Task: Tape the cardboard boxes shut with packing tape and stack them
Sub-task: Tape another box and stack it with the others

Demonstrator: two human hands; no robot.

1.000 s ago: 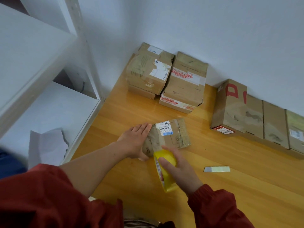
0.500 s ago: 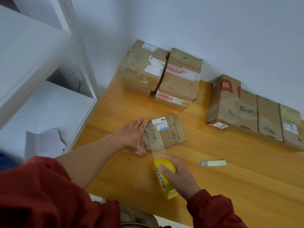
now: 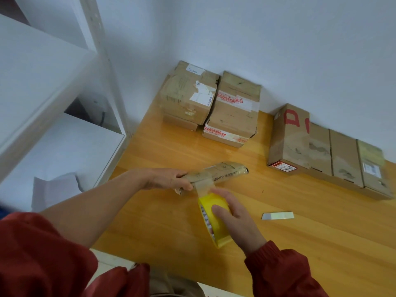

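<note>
A small flat cardboard box point(image 3: 222, 173) is lifted and tipped on edge above the wooden table point(image 3: 321, 243). My left hand point(image 3: 169, 179) grips its left end. My right hand point(image 3: 233, 219) holds a yellow roll of packing tape point(image 3: 214, 221) just below the box. A clear strip of tape runs from the roll up onto the box's near side. Two stacks of taped boxes point(image 3: 188, 97) point(image 3: 233, 110) stand against the wall at the back. A row of boxes point(image 3: 327, 146) lies along the wall to the right.
A small utility blade point(image 3: 277, 215) lies on the table to the right of my right hand. White metal shelving point(image 3: 53, 93) stands at the left, with crumpled white paper point(image 3: 53, 187) on its lower shelf. The white wall closes off the back.
The small box lay flat under my left hand; now that hand has lifted and tipped it on edge. My right hand has pulled the roll toward me, drawing out tape.
</note>
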